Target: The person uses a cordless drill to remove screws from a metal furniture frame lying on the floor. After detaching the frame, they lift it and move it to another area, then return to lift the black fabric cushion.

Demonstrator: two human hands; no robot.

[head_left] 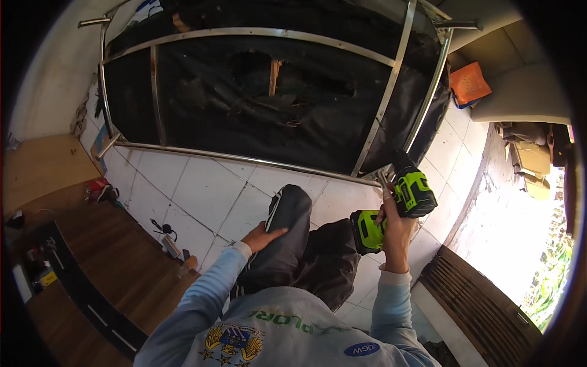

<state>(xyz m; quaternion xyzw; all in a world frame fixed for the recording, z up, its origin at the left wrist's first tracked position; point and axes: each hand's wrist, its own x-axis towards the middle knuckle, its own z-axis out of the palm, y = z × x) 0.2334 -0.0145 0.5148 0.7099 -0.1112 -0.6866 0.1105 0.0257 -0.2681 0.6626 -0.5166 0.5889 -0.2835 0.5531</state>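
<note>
The nearer right hand (397,231), grip clamped around a nose-up lime-green cordless drill (414,193), sits below the metal frame's (257,161) lower-right corner.

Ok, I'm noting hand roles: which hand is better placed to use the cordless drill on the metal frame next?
Likely the right hand: it grips the cordless drill, close to the metal frame's near right corner. The left hand rests on a trouser leg.

white floor tiles (205,186); orange item (468,83) right, brown slatted panel (480,304) below
</note>
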